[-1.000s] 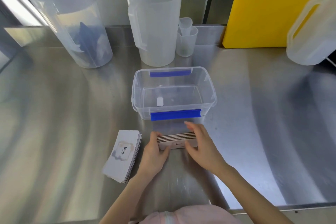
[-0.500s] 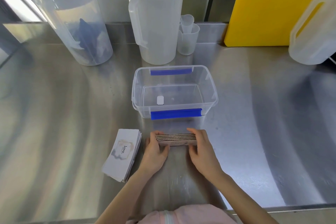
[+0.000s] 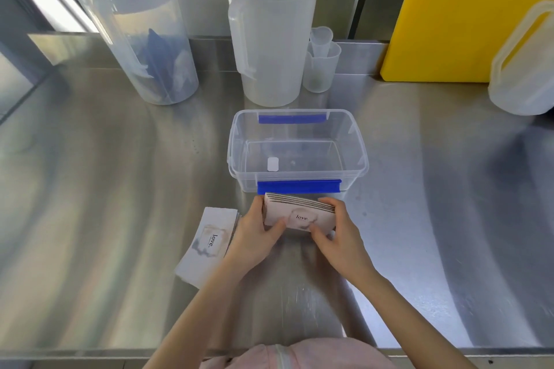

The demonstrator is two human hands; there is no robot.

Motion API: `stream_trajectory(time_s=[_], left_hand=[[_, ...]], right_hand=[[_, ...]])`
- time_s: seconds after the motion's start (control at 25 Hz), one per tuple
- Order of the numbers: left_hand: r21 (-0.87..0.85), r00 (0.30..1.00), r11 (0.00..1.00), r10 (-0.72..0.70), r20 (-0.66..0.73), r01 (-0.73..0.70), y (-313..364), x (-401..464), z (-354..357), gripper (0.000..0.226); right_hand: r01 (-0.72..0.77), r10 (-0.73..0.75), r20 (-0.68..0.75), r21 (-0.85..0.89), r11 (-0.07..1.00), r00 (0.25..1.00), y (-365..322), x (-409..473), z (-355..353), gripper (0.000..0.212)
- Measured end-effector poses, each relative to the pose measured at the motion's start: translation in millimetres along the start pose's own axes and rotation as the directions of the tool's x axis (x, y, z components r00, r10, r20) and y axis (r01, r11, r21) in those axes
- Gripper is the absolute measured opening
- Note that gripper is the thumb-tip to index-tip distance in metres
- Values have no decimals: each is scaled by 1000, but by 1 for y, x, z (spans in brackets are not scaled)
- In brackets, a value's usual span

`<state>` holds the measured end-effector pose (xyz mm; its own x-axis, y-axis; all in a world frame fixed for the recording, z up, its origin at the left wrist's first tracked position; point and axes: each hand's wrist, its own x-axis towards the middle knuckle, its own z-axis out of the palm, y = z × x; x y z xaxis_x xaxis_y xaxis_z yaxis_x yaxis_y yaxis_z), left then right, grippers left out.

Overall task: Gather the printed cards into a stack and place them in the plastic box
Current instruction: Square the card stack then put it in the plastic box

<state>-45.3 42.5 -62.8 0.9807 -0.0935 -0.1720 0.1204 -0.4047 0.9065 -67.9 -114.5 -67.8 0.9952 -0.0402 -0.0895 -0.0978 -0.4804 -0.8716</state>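
A stack of printed cards (image 3: 299, 214), white with "love." on the face, is held between both hands just in front of the clear plastic box (image 3: 353, 141) with blue clips. My left hand (image 3: 254, 237) grips the stack's left end, my right hand (image 3: 338, 234) its right end. The stack is tilted, printed face toward me. The box is open and holds only a small white tag. A second pile of cards (image 3: 209, 244) lies flat on the steel table (image 3: 105, 204), left of my left hand.
Behind the box stand a lidded clear pitcher (image 3: 135, 39), an open translucent jug (image 3: 269, 39) and small measuring cups (image 3: 320, 69). A yellow board (image 3: 455, 9) leans at the back right, beside a white plastic jug (image 3: 524, 69).
The stack was standing on its edge on the table; both hands have tipped it back and lifted it a little toward the box, so its printed face now shows.
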Motion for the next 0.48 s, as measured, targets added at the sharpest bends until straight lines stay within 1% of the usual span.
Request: stream_trajectory(time_s=[0.08, 0.12, 0.16, 0.24, 0.32, 0.4, 0.48], left_hand=[[-37, 999, 999, -4, -50, 2, 5, 0, -10, 25], [-89, 997, 996, -17, -77, 10, 5, 0, -15, 22], [-173, 994, 985, -34, -104, 16, 6, -1, -20, 23], [-375, 982, 926, -103, -160, 36, 7, -2, -31, 25], [-497, 962, 867, -174, -211, 48, 9, -4, -44, 23], [-533, 951, 845, -197, -240, 41, 8, -6, -59, 20], [-505, 960, 862, -179, -215, 47, 7, -7, -73, 24]], right_hand=[[-25, 24, 23, 50, 998, 999, -10, 3, 2, 42], [-37, 35, 43, 56, 998, 998, -15, 4, 4, 38], [-47, 44, 67, 53, 997, 997, -19, 5, 5, 34], [-61, 56, 145, 24, 998, 988, -29, 3, 11, 29], [-44, 42, 245, 5, 999, 969, -39, -2, 19, 26], [-12, 8, 334, 11, 1000, 943, -51, -5, 27, 27], [-14, -6, 358, 55, 998, 934, -63, -2, 33, 28]])
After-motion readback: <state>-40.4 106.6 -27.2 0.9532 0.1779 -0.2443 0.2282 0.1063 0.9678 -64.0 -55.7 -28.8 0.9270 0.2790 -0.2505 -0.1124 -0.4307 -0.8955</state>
